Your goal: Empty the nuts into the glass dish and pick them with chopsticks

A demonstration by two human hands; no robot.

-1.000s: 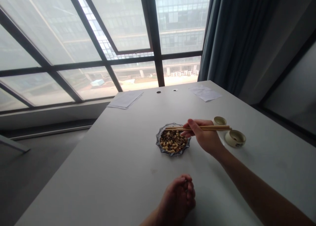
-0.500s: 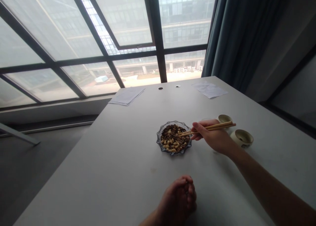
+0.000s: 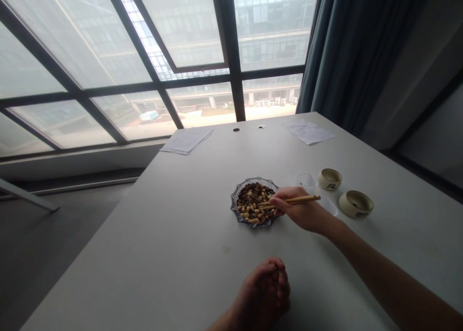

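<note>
My right hand (image 3: 302, 211) is closed around a pair of wooden chopsticks (image 3: 306, 199). Their tips reach into a scalloped glass bowl (image 3: 234, 209), among peanuts (image 3: 249, 209) and dark seeds (image 3: 251, 191). The hand hovers at the bowl's right rim; I cannot tell whether the tips pinch anything. Nearer the front, my left hand (image 3: 263, 292) rests on the table with its fingers curled in, and nothing shows in it.
Two small ceramic cups (image 3: 356, 204) stand right of the bowl. Beside them are two clear plastic containers (image 3: 306, 180), one partly behind my right hand. Papers (image 3: 187, 141) lie at the white table's far left, and another sheet (image 3: 309, 131) at the far right.
My right hand has shifted left and slightly down, bringing the chopsticks deeper over the bowl's contents. The plastic containers now show. My left hand has barely moved.
</note>
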